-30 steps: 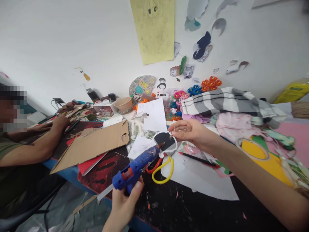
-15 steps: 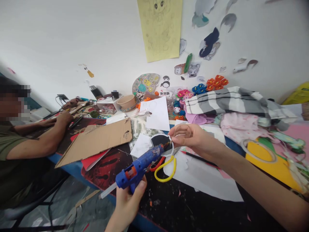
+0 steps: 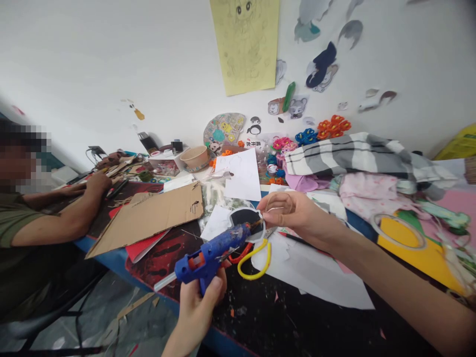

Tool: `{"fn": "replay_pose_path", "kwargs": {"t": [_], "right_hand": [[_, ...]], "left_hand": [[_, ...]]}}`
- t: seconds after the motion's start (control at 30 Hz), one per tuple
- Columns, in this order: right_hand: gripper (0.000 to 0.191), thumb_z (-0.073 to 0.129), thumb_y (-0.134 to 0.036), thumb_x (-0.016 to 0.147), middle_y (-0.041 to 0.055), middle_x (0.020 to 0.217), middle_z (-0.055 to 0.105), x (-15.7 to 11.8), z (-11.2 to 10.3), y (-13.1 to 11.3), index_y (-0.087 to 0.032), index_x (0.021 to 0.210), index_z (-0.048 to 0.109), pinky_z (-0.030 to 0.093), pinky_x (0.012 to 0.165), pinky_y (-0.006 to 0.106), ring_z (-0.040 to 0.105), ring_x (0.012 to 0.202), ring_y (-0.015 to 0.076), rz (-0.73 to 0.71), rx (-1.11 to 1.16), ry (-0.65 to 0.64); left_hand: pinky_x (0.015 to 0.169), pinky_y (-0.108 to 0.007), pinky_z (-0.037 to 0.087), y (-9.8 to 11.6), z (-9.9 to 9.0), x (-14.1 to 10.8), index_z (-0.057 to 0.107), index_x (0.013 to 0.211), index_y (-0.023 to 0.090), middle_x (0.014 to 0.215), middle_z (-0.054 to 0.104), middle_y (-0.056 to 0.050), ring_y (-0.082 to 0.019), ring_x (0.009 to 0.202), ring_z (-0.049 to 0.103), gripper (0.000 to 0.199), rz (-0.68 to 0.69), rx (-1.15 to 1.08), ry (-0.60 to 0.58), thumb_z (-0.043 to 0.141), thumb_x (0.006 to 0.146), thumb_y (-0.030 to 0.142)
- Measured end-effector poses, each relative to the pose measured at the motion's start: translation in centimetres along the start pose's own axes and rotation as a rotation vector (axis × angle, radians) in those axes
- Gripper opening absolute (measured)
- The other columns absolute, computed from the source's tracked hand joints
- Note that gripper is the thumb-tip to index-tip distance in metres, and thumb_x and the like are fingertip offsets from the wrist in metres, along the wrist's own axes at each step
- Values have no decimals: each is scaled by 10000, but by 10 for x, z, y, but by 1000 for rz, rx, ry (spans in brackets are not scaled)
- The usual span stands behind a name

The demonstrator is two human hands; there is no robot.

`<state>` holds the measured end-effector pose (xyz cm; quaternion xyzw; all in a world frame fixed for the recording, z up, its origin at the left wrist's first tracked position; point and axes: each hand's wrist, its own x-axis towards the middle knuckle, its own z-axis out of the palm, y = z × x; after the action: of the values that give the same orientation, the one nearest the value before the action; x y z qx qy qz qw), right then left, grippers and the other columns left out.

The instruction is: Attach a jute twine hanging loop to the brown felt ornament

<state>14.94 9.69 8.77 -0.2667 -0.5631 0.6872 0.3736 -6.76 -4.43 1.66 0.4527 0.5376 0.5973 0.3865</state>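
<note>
Evidently, the left hand [image 3: 203,297] wraps a blue plastic glue gun [image 3: 211,257] for aiming.
Right hand [image 3: 295,212] near its nozzle [image 3: 255,224]: cannot tell what's pinched.

Single head cam: view directed fwd. & down over table [image 3: 260,307]; left hand [image 3: 201,305] & right hand [image 3: 293,213] framed at close rng., wall [image 3: 130,59] in bkgd.

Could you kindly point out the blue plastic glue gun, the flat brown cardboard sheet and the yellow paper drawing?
Blue plastic glue gun [image 3: 223,245]: head view, on its barrel.
Flat brown cardboard sheet [image 3: 150,216]: head view, its middle.
Yellow paper drawing [image 3: 246,52]: head view, its visible middle.
</note>
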Motion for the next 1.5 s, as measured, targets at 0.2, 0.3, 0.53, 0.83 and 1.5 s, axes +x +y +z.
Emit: {"fn": "replay_pose_path", "kwargs": {"t": [0.2,0.3,0.53,0.83,1.5], "right_hand": [[293,882,-333,682,38,860,713,-1,1,0,-188,887,732,547,776,320,674,791,160,-20,-2,-10],[295,885,-338,678,40,865,716,0,0,1,-192,885,733,548,777,319,674,792,161,-23,-6,-10],[234,868,-301,709,20,835,710,0,2,0,-198,873,737,527,749,276,655,765,129,-32,2,-6],[266,882,-310,691,20,827,718,0,1,5,-194,883,738,530,736,280,664,756,135,-51,22,-17],[222,868,-271,710,10,791,718,-1,4,1,-189,875,744,511,698,233,653,721,105,-55,-1,-12]], "left_hand": [[492,-217,295,-1,0,0,663,936,130,592,537,12,-85,516,411,497,-17,-23,-4,704,802,607],[498,-217,324,-3,-2,0,674,929,129,608,560,-3,-93,527,435,477,-22,-8,2,706,807,589],[495,-210,334,-1,-1,0,703,903,145,619,561,-9,-90,525,438,503,-89,-85,4,762,739,617],[492,-190,348,2,0,-2,718,902,154,596,568,5,-77,506,445,487,-121,-151,16,783,728,604],[485,-201,372,5,2,-2,710,860,136,599,567,-10,-91,519,452,515,-101,-102,55,796,699,618]]}}
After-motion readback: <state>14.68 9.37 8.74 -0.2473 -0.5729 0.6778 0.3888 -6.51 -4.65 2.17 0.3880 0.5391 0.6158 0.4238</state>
